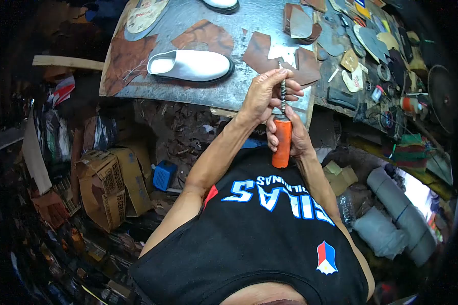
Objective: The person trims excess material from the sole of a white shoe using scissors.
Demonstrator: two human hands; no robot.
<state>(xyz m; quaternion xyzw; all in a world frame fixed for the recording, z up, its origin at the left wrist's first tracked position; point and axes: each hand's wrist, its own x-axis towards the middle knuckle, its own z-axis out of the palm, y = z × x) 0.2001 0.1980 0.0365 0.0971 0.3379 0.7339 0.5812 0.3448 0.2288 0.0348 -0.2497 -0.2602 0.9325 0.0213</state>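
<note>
In front of my chest I hold a tool with a thick orange handle point(282, 145) and a thin dark shaft point(283, 96) that looks wrapped or ridged. My right hand point(298, 134) is closed around the handle. Higher up, my left hand point(264, 91) has its thumb and fingers closed about the shaft near its upper end. The tip is too small to make out. A white slip-on shoe point(201, 66) with a dark sole lies on the table to the left of my hands. Cut brown leather pieces point(257, 51) lie just beyond them.
The metal-topped table point(183, 96) ends just in front of me. Another white shoe point(221, 4) sits at its far edge. To the right, a cluttered bench point(341, 76) carries sole pieces, tape and small tools. Cardboard boxes point(112, 178) and a blue container point(164, 174) stand at lower left.
</note>
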